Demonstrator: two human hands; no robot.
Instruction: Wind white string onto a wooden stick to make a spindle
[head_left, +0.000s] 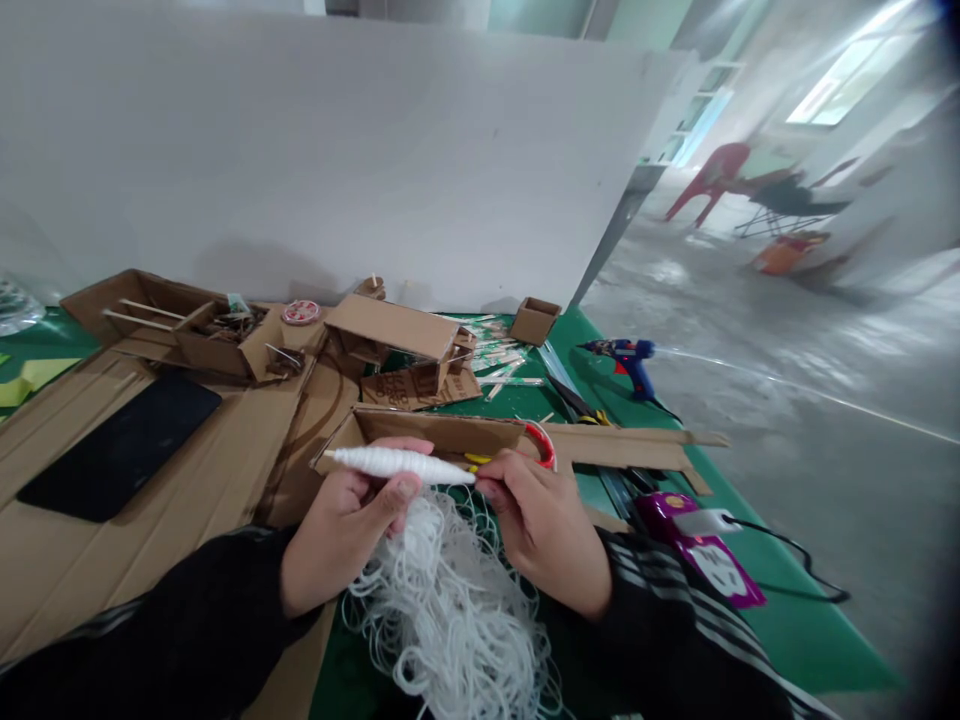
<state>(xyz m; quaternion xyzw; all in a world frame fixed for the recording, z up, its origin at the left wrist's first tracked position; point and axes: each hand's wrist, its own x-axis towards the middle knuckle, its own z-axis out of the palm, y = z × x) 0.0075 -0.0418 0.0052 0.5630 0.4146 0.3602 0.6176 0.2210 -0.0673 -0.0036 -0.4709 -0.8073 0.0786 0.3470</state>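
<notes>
White cord is wound thickly around a thin stick, forming a spindle (405, 464) that tapers at both ends. My left hand (360, 515) is closed around its middle, thumb in front, and a bare stick tip shows at the left end. At the spindle's right end, my right hand (544, 520) pinches with thumb and fingertips; a small yellow bit shows beside them. Below both hands lies a loose, tangled heap of white cord (465, 620). Just behind them is a long open cardboard box (435, 430), with a red curved handle (541, 440) at its right end.
A black phone (120, 445) lies on cardboard at left. Cardboard constructions (397, 330) and wooden sticks (499, 355) stand or lie behind. On the green tabletop at right are a blue glue gun (626, 360) and a purple box (701, 555) with a plugged-in cable. A white panel (337, 160) rises behind.
</notes>
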